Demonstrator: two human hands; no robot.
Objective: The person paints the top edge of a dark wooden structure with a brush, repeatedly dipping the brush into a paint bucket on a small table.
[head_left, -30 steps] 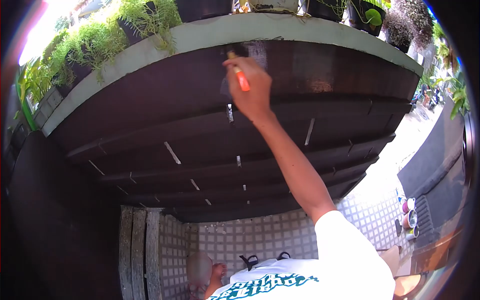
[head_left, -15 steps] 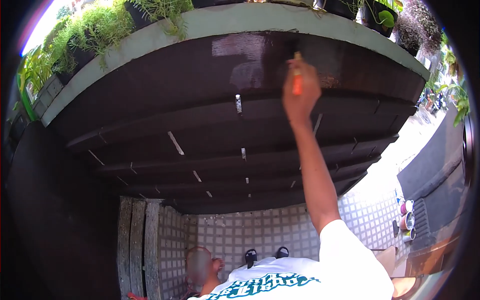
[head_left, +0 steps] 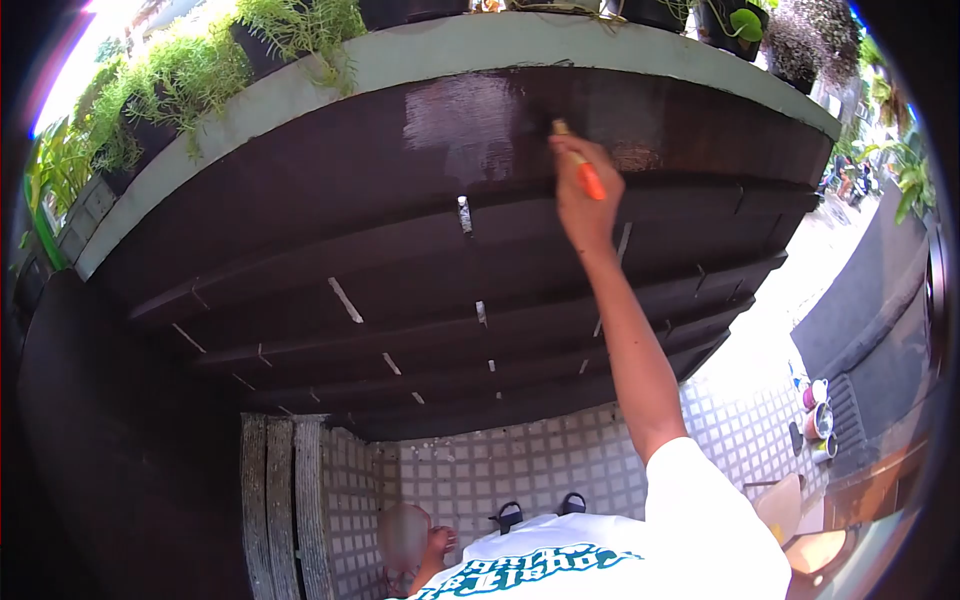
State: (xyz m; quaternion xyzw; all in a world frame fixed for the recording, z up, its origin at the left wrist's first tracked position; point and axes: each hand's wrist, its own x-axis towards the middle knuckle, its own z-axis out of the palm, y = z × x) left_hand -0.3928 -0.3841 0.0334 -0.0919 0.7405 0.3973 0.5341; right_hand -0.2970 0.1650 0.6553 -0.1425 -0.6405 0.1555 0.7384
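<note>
My right hand (head_left: 588, 200) is closed around a paintbrush (head_left: 592, 182) with an orange handle. The brush tip is at the upper band of a dark brown panelled surface (head_left: 280, 190), its bristles blurred by motion. Left of the brush, a wet, shiny patch of paint (head_left: 460, 125) catches the light. Low in view, my left hand (head_left: 438, 543) has its fingers curled beside a rounded, pale brownish thing (head_left: 404, 535). That thing is blurred, and its kind cannot be made out.
A pale green ledge (head_left: 420, 52) with potted plants (head_left: 190, 80) runs along the top. Wooden slats (head_left: 283, 490) stand at lower left. Paint cans (head_left: 820, 420) are on the tiled floor (head_left: 560, 465) at right, near a brown chair (head_left: 780, 505). Pale strips mark the panels.
My right hand has moved a little left and down with the paintbrush, whose handle now tilts more. The whole view has shifted slightly. My left hand stays beside the rounded thing.
</note>
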